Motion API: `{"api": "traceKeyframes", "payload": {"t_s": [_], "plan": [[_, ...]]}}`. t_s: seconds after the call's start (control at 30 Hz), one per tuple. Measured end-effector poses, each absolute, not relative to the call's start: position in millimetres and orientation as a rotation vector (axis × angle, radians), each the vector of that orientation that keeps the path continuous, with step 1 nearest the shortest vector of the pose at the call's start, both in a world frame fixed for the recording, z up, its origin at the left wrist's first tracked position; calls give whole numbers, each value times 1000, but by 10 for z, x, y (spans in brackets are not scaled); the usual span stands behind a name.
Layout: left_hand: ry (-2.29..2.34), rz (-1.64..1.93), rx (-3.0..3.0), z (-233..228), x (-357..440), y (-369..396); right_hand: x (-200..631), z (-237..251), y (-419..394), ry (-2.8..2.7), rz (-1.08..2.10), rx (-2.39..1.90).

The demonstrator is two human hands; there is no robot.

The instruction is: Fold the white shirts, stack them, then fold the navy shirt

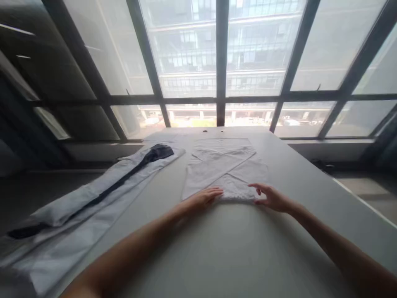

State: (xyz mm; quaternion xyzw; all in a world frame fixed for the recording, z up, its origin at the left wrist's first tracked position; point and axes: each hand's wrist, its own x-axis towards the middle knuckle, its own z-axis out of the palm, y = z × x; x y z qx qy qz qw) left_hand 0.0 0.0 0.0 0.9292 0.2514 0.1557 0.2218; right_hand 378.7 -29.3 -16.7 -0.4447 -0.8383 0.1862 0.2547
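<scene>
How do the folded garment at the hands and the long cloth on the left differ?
The folded garment lies flat and compact; the long cloth stretches out, rumpled. The folded garment looks plain white; the long cloth has a dark strip. Both show white fabric and lie on the table.

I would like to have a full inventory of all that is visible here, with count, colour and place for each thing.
Folded cloth: one, white, on the table in front of the hands
Cloth pile: one, white, pieces not countable, along the table's left side
Strip of cloth: one, dark, lying along the pile
Table: one, white, under the cloths
Small spots: two, dark, at the table's far end
Window frame: one grid, dark, behind the table
Building: at least one, pale, beyond the glass
Left hand: one, bare, on the folded cloth's near edge
Right hand: one, bare, at its near right corner
</scene>
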Motion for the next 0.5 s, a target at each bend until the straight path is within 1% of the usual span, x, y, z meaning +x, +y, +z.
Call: {"api": "traceKeyframes", "payload": {"t_s": [0.13,0.27,0.5], "plan": [[663,399,2570,29,-37,5,3682,-122,-345,-2161,371,-1228],[624,379,2654,22,-44,-2,3563,-92,-405,-2164,239,-1074],[633,393,2729,15,-36,-21,3391,-138,-451,-2433,233,-1025]]}}
